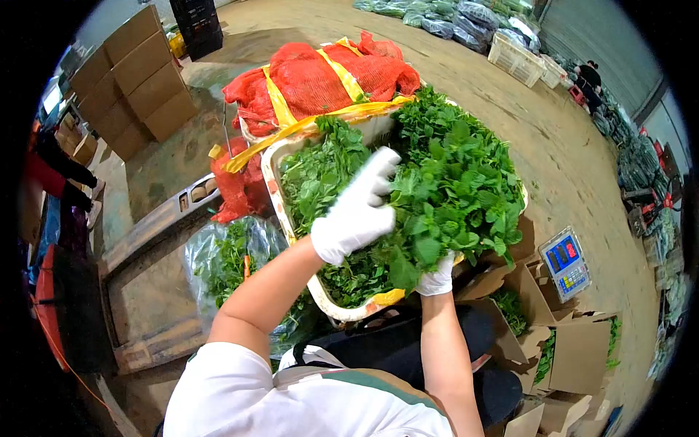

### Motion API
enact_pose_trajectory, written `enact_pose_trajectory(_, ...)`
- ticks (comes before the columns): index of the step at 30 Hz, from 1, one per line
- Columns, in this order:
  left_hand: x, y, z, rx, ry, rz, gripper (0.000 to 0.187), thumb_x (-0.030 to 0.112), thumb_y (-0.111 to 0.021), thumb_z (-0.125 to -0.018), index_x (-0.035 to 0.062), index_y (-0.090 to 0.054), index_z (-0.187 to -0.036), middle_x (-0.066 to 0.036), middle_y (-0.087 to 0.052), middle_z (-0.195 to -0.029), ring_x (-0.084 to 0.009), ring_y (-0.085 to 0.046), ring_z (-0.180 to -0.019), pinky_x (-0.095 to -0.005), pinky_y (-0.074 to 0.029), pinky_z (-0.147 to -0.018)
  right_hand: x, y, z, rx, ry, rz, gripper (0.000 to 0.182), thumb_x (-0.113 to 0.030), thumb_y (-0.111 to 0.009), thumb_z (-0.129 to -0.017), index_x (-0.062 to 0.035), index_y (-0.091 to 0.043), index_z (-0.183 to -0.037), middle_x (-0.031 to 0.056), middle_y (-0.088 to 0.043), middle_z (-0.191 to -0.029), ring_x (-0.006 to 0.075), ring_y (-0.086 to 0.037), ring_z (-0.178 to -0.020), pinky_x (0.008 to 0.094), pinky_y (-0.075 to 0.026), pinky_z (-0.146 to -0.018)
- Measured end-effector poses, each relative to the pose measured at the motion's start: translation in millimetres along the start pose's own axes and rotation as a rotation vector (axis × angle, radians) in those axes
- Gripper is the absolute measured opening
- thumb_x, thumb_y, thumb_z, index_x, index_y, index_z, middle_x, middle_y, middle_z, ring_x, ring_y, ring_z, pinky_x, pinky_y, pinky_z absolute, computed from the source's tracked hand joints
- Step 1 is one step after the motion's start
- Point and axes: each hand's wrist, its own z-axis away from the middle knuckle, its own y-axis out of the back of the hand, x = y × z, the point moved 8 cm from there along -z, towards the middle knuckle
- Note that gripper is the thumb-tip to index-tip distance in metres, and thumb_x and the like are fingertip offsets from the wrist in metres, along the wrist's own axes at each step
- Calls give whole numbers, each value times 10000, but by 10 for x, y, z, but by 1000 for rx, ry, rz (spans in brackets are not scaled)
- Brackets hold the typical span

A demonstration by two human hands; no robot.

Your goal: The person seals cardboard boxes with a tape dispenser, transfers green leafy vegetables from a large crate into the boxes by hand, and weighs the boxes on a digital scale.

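Note:
A white plastic crate (274, 178) in front of me holds leafy green herbs, paler sprigs (309, 171) on its left side and a thick heap of mint-like greens (466, 156) on its right. My left hand (355, 218), in a white glove, is over the middle of the crate with its fingers stretched apart and nothing in them. At the near right corner, my gloved right hand (437, 278) grips the lower end of a mint bunch (429, 233); leaves cover most of its fingers. Yellow tape (389, 296) shows on the crate's near rim.
Red mesh sacks (313, 80) lie beyond the crate. A bag of greens (233, 255) and a pallet jack (156, 226) are at left. Open cardboard boxes (579, 357) and a digital scale display (564, 261) stand at right. Other people are at the far left and far right.

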Motion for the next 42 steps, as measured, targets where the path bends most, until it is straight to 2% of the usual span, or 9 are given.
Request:
enact_pose_trajectory(5,-483,1029,171,453,46,-20,760,45,-576,-663,134,-300,-1366,-134,-380,-1285,-233,-424,-1095,-320,-432,-853,-132,354,-83,-12,85,2,501,-463,-501,-835,-86,-522,-1164,90,-552,-1152,282,-526,-1032,449,-438,-883)
enact_pose_trajectory(20,-1218,966,301,250,42,-193,460,-20,-505,-805,32,-443,-1258,-48,-517,-1137,-126,-487,-998,-236,-409,-831,-3162,921,1484,314,386,703,357,-269,-458,-894,-83,-497,-1196,95,-553,-1165,241,-551,-1004,381,-462,-852)
enact_pose_trajectory(27,-1086,1058,217,341,88,-270,413,-28,-470,-836,2,-453,-1248,-94,-537,-1127,-141,-509,-1015,-248,-400,-885,-4127,2497,2876,411,-64,1141,345,-192,-466,-897,-75,-476,-1221,94,-547,-1173,205,-548,-1011,342,-465,-848)
enact_pose_trajectory(30,-1021,1013,175,329,99,-338,410,-11,-456,-851,4,-443,-1260,-97,-529,-1133,-141,-501,-1020,-249,-387,-895,-3792,1776,2509,555,-700,2726,285,-230,-475,-876,-88,-561,-1108,102,-585,-1117,268,-602,-911,318,-486,-771)
enact_pose_trajectory(31,-1040,1025,170,308,94,-334,405,-18,-456,-858,7,-440,-1262,-92,-520,-1169,-145,-501,-1041,-252,-383,-907,-3578,1460,2290,469,-339,2457,284,-217,-483,-870,-69,-567,-1098,108,-595,-1081,281,-608,-862,336,-487,-741)
enact_pose_trajectory(35,-1021,957,153,312,71,-432,398,-38,-448,-868,4,-436,-1263,-76,-498,-1226,-151,-496,-1079,-259,-376,-929,-3139,2017,1718,-21,-210,1965,216,-160,-516,-813,-16,-625,-930,130,-626,-824,288,-600,-750,368,-484,-698)
enact_pose_trajectory(37,-1037,943,128,288,61,-473,399,-50,-438,-867,-2,-430,-1264,-73,-489,-1244,-155,-497,-1085,-260,-375,-935,-2986,2637,1661,-28,-648,2265,188,-191,-542,-756,-53,-656,-810,139,-613,-724,291,-595,-684,382,-481,-650)
enact_pose_trajectory(39,-1015,866,98,269,82,-481,403,-52,-436,-866,-2,-428,-1266,-72,-489,-1244,-154,-495,-1088,-258,-373,-936,-2701,3046,1624,-464,-1006,2643,189,-224,-563,-681,-78,-677,-722,154,-628,-759,317,-606,-711,385,-489,-648)
enact_pose_trajectory(42,-918,710,83,271,95,-535,408,-51,-436,-865,3,-427,-1269,-68,-488,-1245,-148,-493,-1087,-258,-371,-938,-2479,3028,1433,123,-1107,2480,210,-204,-581,-682,-70,-684,-807,155,-641,-918,303,-624,-819,379,-500,-710)
